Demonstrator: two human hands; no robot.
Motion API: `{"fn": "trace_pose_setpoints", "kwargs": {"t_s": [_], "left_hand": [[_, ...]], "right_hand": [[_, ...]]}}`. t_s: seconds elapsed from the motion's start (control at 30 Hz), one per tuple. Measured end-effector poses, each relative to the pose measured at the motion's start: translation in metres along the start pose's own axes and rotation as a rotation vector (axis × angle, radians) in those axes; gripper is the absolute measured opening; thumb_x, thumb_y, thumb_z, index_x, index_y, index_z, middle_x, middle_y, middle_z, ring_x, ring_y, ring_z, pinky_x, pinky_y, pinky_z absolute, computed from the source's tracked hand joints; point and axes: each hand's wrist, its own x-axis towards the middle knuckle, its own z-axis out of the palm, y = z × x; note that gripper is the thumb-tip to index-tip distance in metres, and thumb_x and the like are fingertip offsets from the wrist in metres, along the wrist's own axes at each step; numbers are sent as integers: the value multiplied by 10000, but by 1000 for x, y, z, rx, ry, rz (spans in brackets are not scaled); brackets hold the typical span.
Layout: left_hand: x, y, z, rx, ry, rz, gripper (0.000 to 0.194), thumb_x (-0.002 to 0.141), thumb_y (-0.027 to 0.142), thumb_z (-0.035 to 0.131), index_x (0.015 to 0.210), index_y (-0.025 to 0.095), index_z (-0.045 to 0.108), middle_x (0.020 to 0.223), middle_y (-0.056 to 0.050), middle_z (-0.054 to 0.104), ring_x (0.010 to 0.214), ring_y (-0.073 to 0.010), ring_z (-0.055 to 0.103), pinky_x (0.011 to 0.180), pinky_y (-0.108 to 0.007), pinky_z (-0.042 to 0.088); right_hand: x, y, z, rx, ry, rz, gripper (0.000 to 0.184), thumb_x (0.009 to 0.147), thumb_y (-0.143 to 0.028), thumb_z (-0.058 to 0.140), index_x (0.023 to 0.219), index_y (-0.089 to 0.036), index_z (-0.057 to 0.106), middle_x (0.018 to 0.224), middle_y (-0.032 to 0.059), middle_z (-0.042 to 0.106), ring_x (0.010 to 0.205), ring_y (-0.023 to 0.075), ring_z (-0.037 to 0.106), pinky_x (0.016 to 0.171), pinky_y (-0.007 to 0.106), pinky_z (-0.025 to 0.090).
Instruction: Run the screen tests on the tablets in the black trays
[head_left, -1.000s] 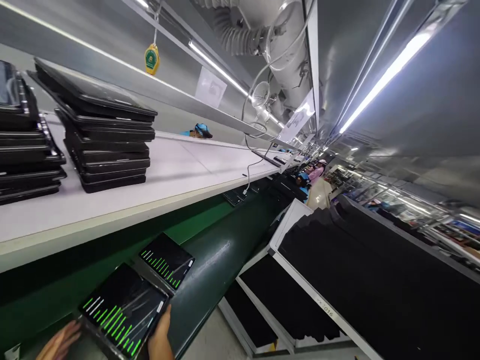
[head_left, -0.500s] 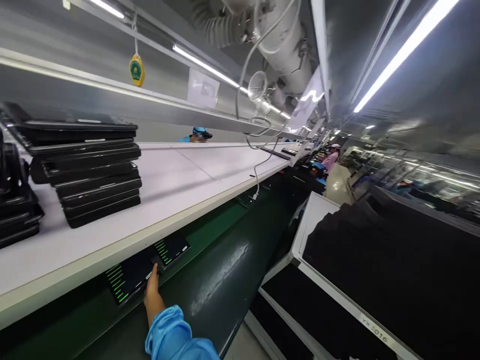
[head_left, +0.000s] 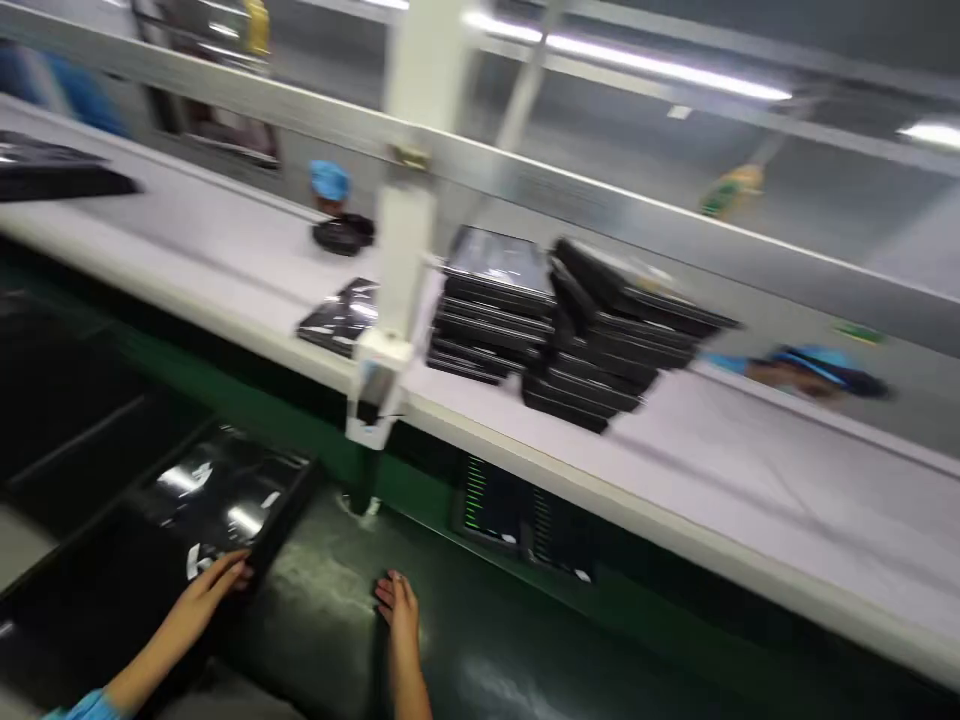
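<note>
My left hand rests with fingers stretched on the near edge of a glossy black tablet that lies on the dark green belt. My right hand lies flat and open on the belt, holding nothing. Two tablets with green bars on their screens lie further along the belt, under the edge of the white shelf. The picture is smeared by motion.
Two stacks of black tablets stand on the white shelf beside a white upright post. A loose black sheet and a round black object lie left of it. Another person in a blue cap works beyond the shelf.
The view has swung left and down. My right hand has left the green-bar tablets and lies on the belt. My left hand now touches a different black tablet.
</note>
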Motion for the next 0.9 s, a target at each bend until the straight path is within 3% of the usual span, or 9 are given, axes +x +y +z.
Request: {"fn": "trace_pose_setpoints", "kwargs": {"t_s": [0.1, 0.23, 0.3, 0.4, 0.5, 0.6, 0.73, 0.9], "left_hand": [[-6, -36, -75, -139, 143, -102, 742, 634, 873, 523, 950, 228, 712, 903, -72, 768, 919, -323, 723, 926, -460, 567], [3, -84, -144, 174, 346, -58, 552, 774, 659, 460, 986, 213, 704, 1060, -100, 752, 1061, -318, 684, 1018, -466, 510], [5, -113, -172, 376, 350, -10, 526, 812, 576, 437, 1032, 178, 702, 1148, -135, 722, 1126, -334, 650, 1051, -493, 480], [11, -145, -203, 579, 263, 84, 521, 865, 506, 433, 1145, 151, 692, 1266, -154, 671, 1240, -340, 576, 1099, -511, 432], [37, -150, -220, 647, 179, 188, 472, 920, 441, 428, 1249, 214, 679, 1438, -115, 565, 1420, -348, 399, 1152, -561, 349], [82, -140, -229, 671, 109, 269, 418, 950, 382, 443, 1305, 311, 653, 1578, -66, 406, 1505, -358, 227, 1169, -633, 258], [131, -142, -237, 608, -78, 353, 383, 961, 341, 464, 1291, 343, 658, 1585, -67, 393, 1505, -331, 242, 1178, -607, 259], [140, -160, -234, 502, -130, 373, 388, 969, 388, 471, 1307, 304, 643, 1577, -85, 396, 1475, -316, 314, 1165, -551, 341]], "right_hand": [[-10, -5, 58, -216, -226, -104, 637, 542, -782, 692, 857, -230, 719, 819, 83, 755, 819, 302, 720, 714, 377, 523], [-26, -17, 131, -413, -415, -339, 463, 698, -650, 661, 878, -230, 738, 894, 88, 758, 897, 293, 708, 859, 396, 526], [-30, -20, 165, -519, -434, -461, 372, 780, -539, 615, 920, -218, 740, 974, 100, 751, 964, 286, 695, 902, 393, 519], [-31, -18, 216, -702, -415, -629, 282, 840, -351, 561, 999, -199, 738, 1103, 113, 726, 1091, 270, 657, 1006, 400, 484], [-25, -14, 267, -905, -346, -726, 320, 841, -231, 563, 1107, -155, 725, 1305, 156, 648, 1279, 288, 558, 1113, 428, 414], [-10, -15, 314, -1100, -289, -788, 401, 857, -213, 571, 1230, -107, 675, 1461, 193, 525, 1437, 324, 391, 1171, 475, 345], [19, -22, 375, -1272, -305, -833, 450, 895, -244, 557, 1323, -115, 608, 1538, 189, 436, 1497, 343, 275, 1181, 537, 293], [43, -25, 433, -1324, -249, -838, 447, 936, -319, 542, 1336, -127, 594, 1480, 200, 482, 1512, 362, 212, 1173, 568, 252]]}}
